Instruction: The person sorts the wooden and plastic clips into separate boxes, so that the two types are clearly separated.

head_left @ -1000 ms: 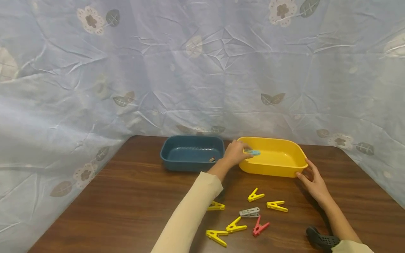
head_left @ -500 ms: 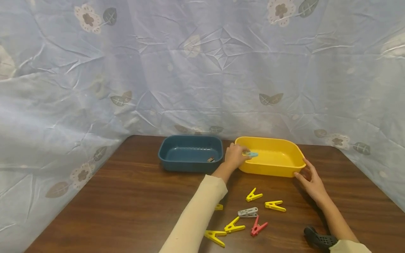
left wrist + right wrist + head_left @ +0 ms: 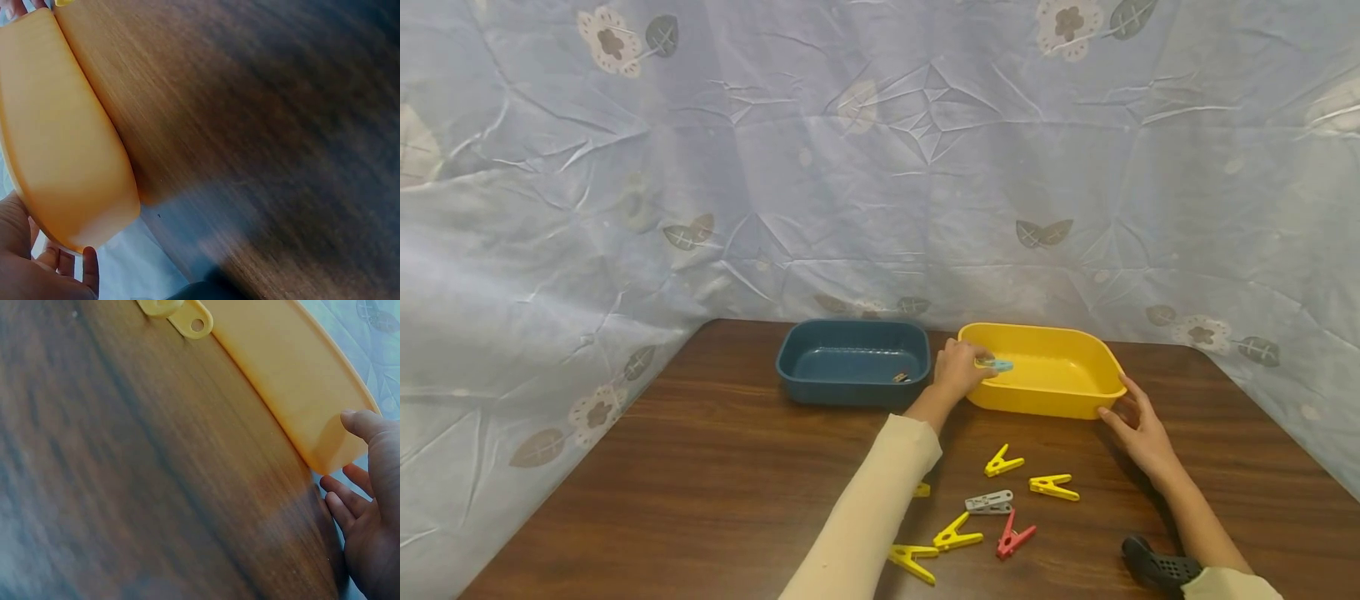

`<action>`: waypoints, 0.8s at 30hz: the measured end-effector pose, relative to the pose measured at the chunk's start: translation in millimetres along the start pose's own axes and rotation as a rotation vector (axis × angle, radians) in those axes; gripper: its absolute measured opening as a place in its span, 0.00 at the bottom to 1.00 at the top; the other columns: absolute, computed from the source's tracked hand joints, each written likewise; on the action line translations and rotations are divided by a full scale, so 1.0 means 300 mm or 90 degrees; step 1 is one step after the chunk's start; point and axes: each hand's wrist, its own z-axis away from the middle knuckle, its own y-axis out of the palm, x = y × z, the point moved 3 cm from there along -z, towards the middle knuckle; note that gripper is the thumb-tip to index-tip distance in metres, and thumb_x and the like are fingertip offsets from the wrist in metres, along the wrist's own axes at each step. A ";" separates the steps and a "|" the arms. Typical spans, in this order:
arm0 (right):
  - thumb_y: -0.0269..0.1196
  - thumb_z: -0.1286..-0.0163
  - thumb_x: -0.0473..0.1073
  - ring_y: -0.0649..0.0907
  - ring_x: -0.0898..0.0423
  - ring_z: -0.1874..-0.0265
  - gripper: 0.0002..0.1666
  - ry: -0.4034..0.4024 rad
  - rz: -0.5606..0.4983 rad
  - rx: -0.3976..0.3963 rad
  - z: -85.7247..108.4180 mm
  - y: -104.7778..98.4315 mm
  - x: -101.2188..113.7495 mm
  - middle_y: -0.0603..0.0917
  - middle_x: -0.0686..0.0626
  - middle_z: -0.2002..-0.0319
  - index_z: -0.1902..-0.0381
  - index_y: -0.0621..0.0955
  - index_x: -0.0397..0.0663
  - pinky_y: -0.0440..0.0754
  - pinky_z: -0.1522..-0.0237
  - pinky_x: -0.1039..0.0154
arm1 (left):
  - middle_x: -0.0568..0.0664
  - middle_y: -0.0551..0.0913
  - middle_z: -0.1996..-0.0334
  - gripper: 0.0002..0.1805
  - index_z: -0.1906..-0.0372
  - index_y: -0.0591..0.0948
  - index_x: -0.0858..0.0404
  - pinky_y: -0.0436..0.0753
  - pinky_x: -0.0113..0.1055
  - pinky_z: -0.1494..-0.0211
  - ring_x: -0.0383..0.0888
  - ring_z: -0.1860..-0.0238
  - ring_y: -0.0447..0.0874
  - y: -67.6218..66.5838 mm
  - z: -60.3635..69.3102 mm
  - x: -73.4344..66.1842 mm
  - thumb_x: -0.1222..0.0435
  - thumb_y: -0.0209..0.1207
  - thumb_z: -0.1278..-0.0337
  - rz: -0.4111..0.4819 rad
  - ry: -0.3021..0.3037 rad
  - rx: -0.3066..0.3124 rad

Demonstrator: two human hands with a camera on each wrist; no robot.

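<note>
The yellow basin (image 3: 1045,402) stands at the back of the table, with a hand at each end. My left hand (image 3: 957,371) holds its left end, with digits over the rim; the left wrist view shows this left hand (image 3: 47,265) at the basin's corner. A light blue clothespin (image 3: 1000,365) shows at these fingertips, inside the basin; whether they touch it I cannot tell. My right hand (image 3: 1142,433) grips the right end; in the right wrist view the thumb of this right hand (image 3: 375,506) lies against the outer wall, other fingers round the corner.
A dark blue basin (image 3: 853,392) with a small item inside stands to the left. On the brown table (image 3: 700,500) lie several yellow clothespins (image 3: 1054,487), a grey one (image 3: 990,502) and a red one (image 3: 1015,537). A black perforated object (image 3: 1157,567) sits by the right forearm.
My left forearm has shifted slightly to the right, covering more of one yellow clothespin. Both hands stay at the yellow basin, and the view has moved a little.
</note>
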 end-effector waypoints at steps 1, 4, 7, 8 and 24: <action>0.53 0.29 0.45 0.61 0.24 0.44 0.44 -0.001 -0.001 0.000 0.000 0.000 0.000 0.51 0.21 0.38 0.28 0.41 0.44 0.67 0.67 0.82 | 0.37 0.79 0.59 0.18 0.53 0.83 0.44 0.67 0.30 0.59 0.39 0.56 0.68 0.000 0.000 0.000 0.48 0.63 0.51 0.002 -0.001 -0.001; 0.53 0.29 0.45 0.61 0.24 0.44 0.44 0.000 0.003 0.001 0.001 -0.001 0.002 0.51 0.21 0.38 0.28 0.41 0.44 0.68 0.65 0.80 | 0.37 0.79 0.59 0.18 0.53 0.83 0.44 0.67 0.30 0.58 0.39 0.55 0.68 0.000 0.000 0.000 0.48 0.63 0.51 0.002 -0.003 -0.001; 0.54 0.30 0.46 0.61 0.25 0.44 0.44 0.000 0.008 0.000 0.002 -0.001 0.005 0.51 0.22 0.38 0.28 0.41 0.45 0.70 0.63 0.78 | 0.37 0.79 0.59 0.18 0.53 0.83 0.44 0.68 0.31 0.58 0.39 0.55 0.68 -0.001 0.000 -0.001 0.48 0.63 0.51 0.000 -0.004 -0.003; 0.54 0.30 0.46 0.61 0.24 0.44 0.44 -0.001 0.008 0.001 0.003 -0.001 0.006 0.51 0.22 0.38 0.28 0.41 0.45 0.70 0.63 0.78 | 0.37 0.79 0.59 0.18 0.53 0.83 0.44 0.68 0.31 0.58 0.39 0.55 0.68 -0.001 0.001 -0.001 0.48 0.63 0.51 -0.001 -0.005 -0.003; 0.54 0.30 0.45 0.61 0.24 0.45 0.43 -0.006 -0.010 0.001 0.004 0.003 0.009 0.51 0.21 0.38 0.28 0.41 0.44 0.66 0.66 0.82 | 0.37 0.78 0.57 0.19 0.50 0.82 0.43 0.68 0.31 0.57 0.39 0.53 0.68 0.002 -0.002 0.001 0.48 0.63 0.50 -0.003 -0.007 -0.001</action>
